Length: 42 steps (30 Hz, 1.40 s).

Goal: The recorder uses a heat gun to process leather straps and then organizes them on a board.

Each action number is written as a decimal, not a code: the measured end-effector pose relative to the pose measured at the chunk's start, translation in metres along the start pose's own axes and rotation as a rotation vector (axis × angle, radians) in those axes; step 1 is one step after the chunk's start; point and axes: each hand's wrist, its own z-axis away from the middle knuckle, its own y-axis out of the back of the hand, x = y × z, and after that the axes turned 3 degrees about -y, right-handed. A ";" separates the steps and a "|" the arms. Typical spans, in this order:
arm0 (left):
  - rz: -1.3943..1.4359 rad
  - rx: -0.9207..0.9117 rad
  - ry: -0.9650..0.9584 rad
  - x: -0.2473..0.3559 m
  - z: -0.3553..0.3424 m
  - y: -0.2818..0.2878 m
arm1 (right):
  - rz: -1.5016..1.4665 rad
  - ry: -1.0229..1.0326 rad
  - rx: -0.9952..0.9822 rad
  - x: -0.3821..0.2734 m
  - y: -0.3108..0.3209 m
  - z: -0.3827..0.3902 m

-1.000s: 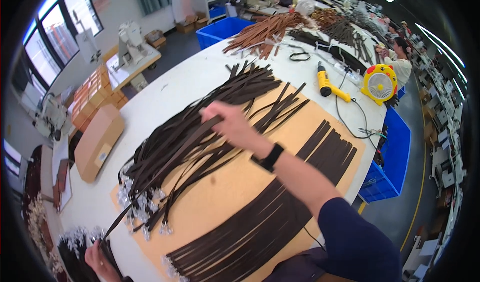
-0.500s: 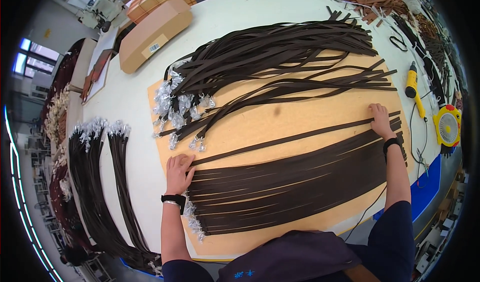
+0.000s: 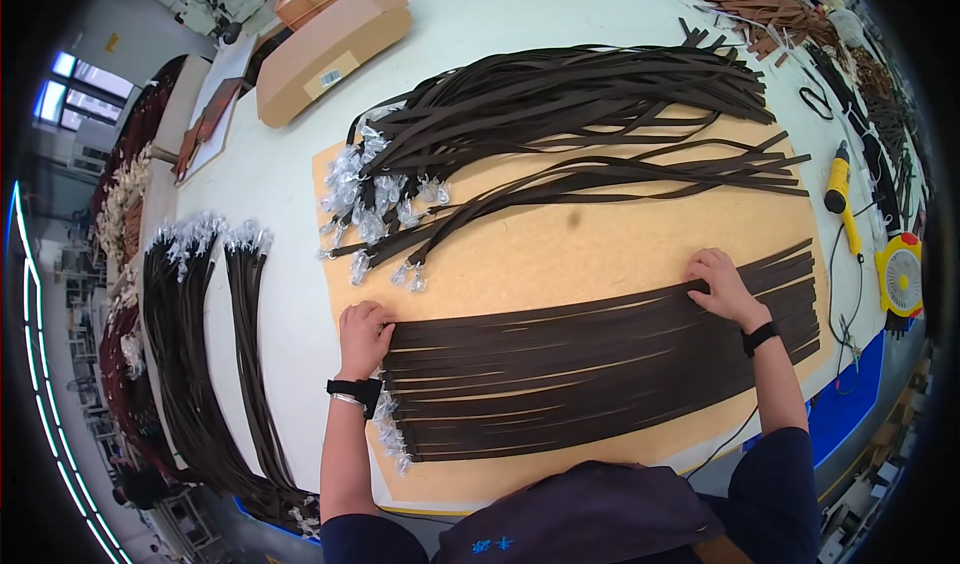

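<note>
Dark brown flat straps lie side by side in a close row on a tan board. Clear plastic-wrapped fittings cover their left ends. My left hand is closed at the left end of the uppermost strap in the row, its fingertips bent together there. Further right along that strap's upper edge is my right hand, fingers curled, the strap between thumb and fingers. Beyond the row, a looser heap of similar straps spreads over the board's far side, with wrapped fittings bunched at its left.
More straps hang over the white table's left side. A cardboard box stands at the far left. To the right are a yellow heat tool with a cable, a small yellow fan and brown strips.
The uppermost strap, earlier apart from the row at its left and middle, now lies against it. My right hand has moved left along it, away from the right end; my left hand stays near the left end.
</note>
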 end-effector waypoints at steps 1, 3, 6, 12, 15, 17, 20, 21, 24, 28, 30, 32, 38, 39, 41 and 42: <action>0.002 0.018 0.024 0.005 -0.007 0.002 | 0.007 0.003 0.084 -0.004 -0.001 0.000; 0.102 0.075 0.062 0.029 -0.037 -0.003 | 0.022 -0.002 0.165 -0.007 -0.004 -0.004; 0.133 0.148 0.089 0.044 -0.079 -0.014 | -0.106 -0.019 0.133 -0.019 -0.015 -0.032; 0.111 0.046 0.148 0.035 -0.112 -0.019 | -0.099 0.188 0.124 -0.076 -0.024 -0.096; 1.041 0.022 0.316 0.020 -0.112 -0.001 | -0.260 0.208 0.130 -0.113 -0.025 -0.127; 1.116 -0.090 0.294 0.041 -0.122 0.027 | -0.287 0.274 0.250 -0.142 -0.022 -0.145; 1.268 -0.203 0.374 0.066 -0.115 0.049 | -0.136 0.467 0.388 -0.196 -0.022 -0.178; 1.270 -0.221 0.362 0.075 -0.111 0.057 | -0.123 0.515 0.324 -0.212 -0.024 -0.188; 0.934 -0.300 0.285 0.120 -0.111 0.080 | -0.035 0.537 0.403 -0.217 -0.036 -0.204; 0.056 0.220 -0.329 0.129 -0.085 0.119 | 0.156 0.503 0.485 -0.194 -0.005 -0.214; -0.165 0.337 -0.343 0.101 -0.071 0.138 | 0.138 0.394 0.683 -0.160 0.027 -0.212; -0.298 0.391 -0.269 0.062 -0.055 0.145 | 0.125 0.221 0.824 -0.113 0.081 -0.188; -0.282 0.281 -0.201 -0.004 -0.023 0.082 | 0.103 -0.073 0.890 0.021 0.159 -0.058; -0.315 0.230 -0.232 -0.008 -0.020 0.065 | 0.175 -0.071 0.831 0.035 0.154 -0.042; -0.306 0.162 -0.250 -0.003 -0.021 0.034 | 0.316 -0.051 0.761 0.066 0.122 -0.017; -0.304 0.165 -0.249 -0.007 -0.019 0.020 | 0.409 -0.154 0.586 0.087 0.111 -0.004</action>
